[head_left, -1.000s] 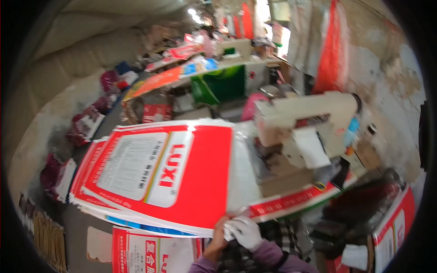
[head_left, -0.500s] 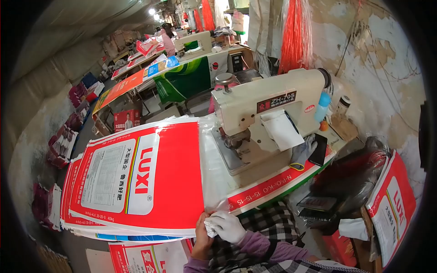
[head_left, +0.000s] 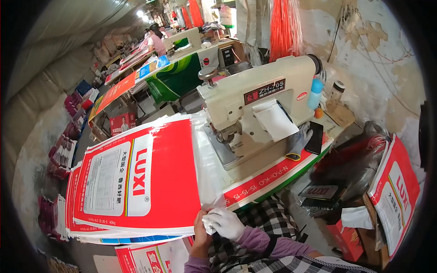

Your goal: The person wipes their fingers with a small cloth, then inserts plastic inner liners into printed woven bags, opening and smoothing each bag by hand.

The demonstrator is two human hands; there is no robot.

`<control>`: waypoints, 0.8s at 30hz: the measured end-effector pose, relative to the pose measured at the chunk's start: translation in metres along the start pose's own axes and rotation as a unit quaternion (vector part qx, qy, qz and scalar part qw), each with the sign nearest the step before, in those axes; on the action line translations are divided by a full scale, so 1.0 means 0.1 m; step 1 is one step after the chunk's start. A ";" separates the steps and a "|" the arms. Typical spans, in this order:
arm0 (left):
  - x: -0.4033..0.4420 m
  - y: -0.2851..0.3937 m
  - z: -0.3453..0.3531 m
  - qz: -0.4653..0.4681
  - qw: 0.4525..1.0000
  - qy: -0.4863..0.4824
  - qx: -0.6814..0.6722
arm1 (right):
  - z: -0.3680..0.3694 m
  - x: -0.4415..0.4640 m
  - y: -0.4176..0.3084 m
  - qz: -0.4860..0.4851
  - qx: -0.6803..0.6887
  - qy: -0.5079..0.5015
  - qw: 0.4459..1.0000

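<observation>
My left hand, bare, is closed at the near right corner of a stack of red and white LUXI sacks. Beside it my right hand wears a white glove, its fingers bent in against the left one. Between the two hands is a small crumpled white cloth, which both seem to grip; whether it is a second glove I cannot tell. Clear plastic liner edges stick out from the sacks' right side, beside the sewing machine.
A folded white paper leans on the machine. A grey glove, a phone and a blue bottle lie or stand nearby. More LUXI sacks are at the right. A person is at a far table.
The view has shifted slightly, so the machine and sacks sit a little further left and higher. Both hands stay together at the sack corner around the white cloth.
</observation>
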State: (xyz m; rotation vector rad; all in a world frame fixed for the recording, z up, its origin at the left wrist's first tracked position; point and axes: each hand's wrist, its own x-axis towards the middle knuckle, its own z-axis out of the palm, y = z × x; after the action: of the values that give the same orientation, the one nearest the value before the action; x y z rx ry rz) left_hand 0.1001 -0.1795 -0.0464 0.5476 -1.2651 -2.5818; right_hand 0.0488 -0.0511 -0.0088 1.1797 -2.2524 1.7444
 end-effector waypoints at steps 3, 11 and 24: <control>0.01 0.00 0.01 -0.005 1.000 0.011 0.011 | -0.03 0.01 -0.02 0.001 0.004 -0.006 1.000; 0.04 -0.05 -0.11 0.008 0.999 -0.032 0.009 | -0.03 0.00 0.01 0.002 0.001 -0.009 1.000; -0.04 0.07 0.10 0.001 1.000 -0.014 0.028 | -0.03 0.01 -0.01 0.009 0.005 -0.006 1.000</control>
State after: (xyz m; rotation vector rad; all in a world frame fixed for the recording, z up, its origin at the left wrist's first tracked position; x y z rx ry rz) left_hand 0.0997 -0.1755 -0.0342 0.5216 -1.3507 -2.5668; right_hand 0.0475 -0.0493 -0.0063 1.1794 -2.2707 1.7624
